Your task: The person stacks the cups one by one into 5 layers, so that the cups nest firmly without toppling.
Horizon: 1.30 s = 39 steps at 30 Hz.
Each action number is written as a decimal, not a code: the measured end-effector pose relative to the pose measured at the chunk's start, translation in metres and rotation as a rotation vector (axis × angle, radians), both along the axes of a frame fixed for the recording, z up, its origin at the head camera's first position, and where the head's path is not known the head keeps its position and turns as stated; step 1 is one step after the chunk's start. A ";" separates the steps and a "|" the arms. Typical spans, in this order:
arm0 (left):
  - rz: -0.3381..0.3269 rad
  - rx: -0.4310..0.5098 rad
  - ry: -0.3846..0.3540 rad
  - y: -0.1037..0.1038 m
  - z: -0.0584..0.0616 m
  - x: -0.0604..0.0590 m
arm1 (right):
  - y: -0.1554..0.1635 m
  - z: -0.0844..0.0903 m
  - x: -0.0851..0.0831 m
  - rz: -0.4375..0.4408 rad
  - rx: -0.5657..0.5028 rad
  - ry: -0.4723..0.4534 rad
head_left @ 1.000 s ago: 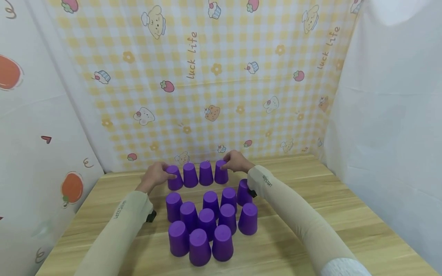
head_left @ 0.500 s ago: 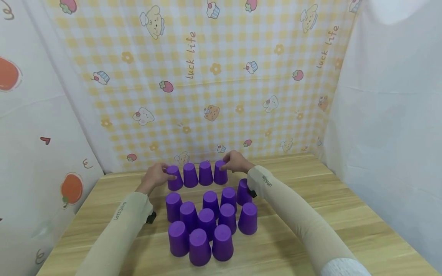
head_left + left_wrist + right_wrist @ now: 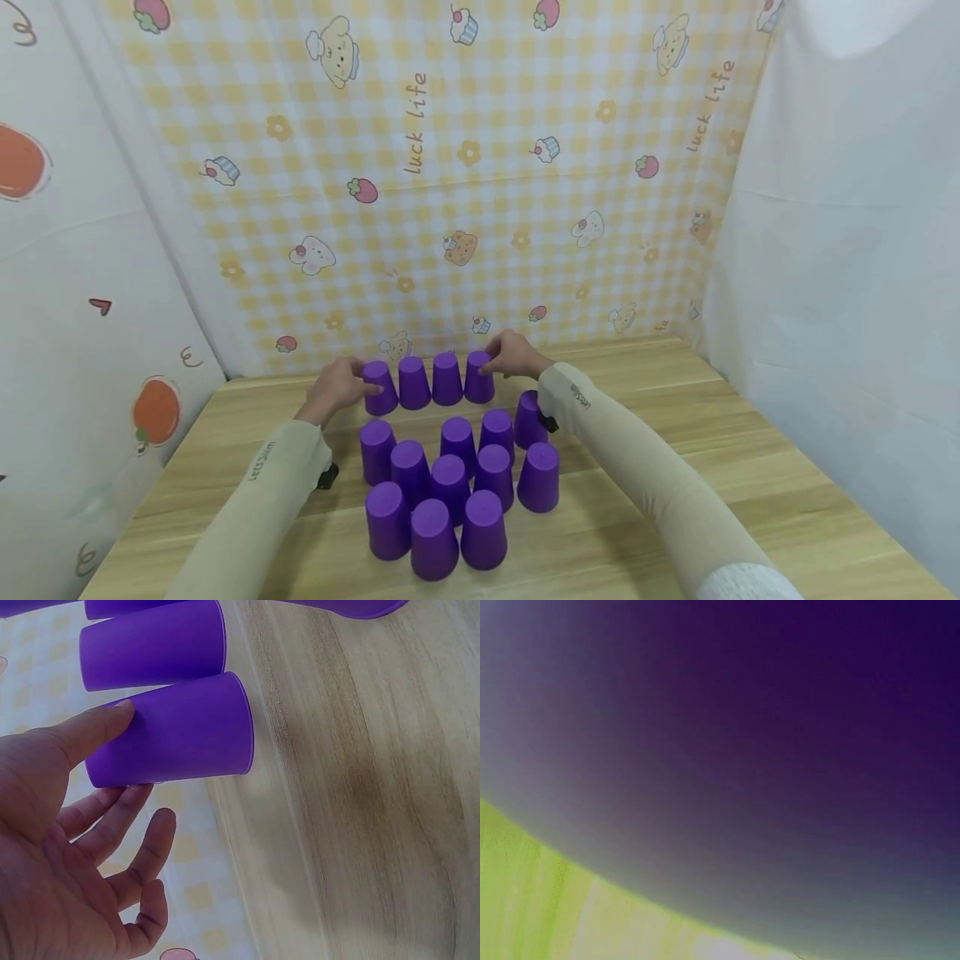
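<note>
Upside-down purple cups stand on the wooden table in a back row and a front group. My left hand (image 3: 336,388) pinches the leftmost back-row cup (image 3: 382,395). In the left wrist view its thumb (image 3: 97,729) lies on one side of that cup (image 3: 184,731), with fingertips against the other side. My right hand (image 3: 516,354) holds the rightmost back-row cup (image 3: 479,382), thumb in front; its other fingers are mostly hidden. Two more cups, a left one (image 3: 413,384) and a right one (image 3: 447,380), stand between them. A blurred purple surface (image 3: 780,712) fills most of the right wrist view.
Nearer the person stand several more upturned cups, among them a front cup (image 3: 434,542) and a right-hand cup (image 3: 538,479). One cup (image 3: 528,417) sits beside the right wrist's camera. A checked curtain (image 3: 465,192) hangs behind the wooden table (image 3: 675,433).
Both hands stay on the two end cups of the back row. The rightmost cup has shifted very slightly left; the camera view drifts a little.
</note>
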<state>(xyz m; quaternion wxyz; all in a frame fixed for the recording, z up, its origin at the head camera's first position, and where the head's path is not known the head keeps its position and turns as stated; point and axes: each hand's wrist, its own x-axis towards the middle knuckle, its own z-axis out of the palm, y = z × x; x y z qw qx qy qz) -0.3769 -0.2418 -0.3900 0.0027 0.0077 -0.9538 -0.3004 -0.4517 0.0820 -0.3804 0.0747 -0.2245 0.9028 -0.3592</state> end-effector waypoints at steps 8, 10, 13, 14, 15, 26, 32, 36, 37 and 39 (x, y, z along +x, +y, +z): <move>-0.011 0.016 0.010 -0.002 -0.003 0.002 | -0.001 -0.001 0.004 0.011 -0.025 -0.014; -0.014 0.015 0.010 -0.003 -0.005 0.004 | -0.001 -0.003 0.005 0.014 -0.024 -0.024; -0.010 0.019 0.005 -0.004 -0.007 0.005 | -0.001 -0.005 0.006 0.010 -0.017 -0.034; -0.013 0.018 0.006 -0.004 -0.007 0.005 | -0.001 -0.005 0.005 0.007 -0.016 -0.034; -0.013 0.020 0.004 -0.004 -0.008 0.005 | -0.001 -0.005 0.005 0.005 -0.016 -0.035; -0.005 0.028 0.007 -0.003 -0.010 0.008 | 0.002 -0.006 0.006 0.000 -0.029 -0.049; -0.020 0.068 0.030 -0.005 -0.014 0.012 | 0.005 -0.006 0.005 -0.002 -0.035 -0.057; -0.032 0.082 0.035 -0.007 -0.015 0.014 | 0.009 -0.007 0.003 -0.012 -0.034 -0.047; -0.031 0.094 0.028 -0.008 -0.015 0.014 | 0.010 -0.007 0.003 -0.016 -0.032 -0.042; -0.035 0.116 0.013 -0.010 -0.014 0.015 | 0.012 -0.007 0.002 -0.019 -0.032 -0.039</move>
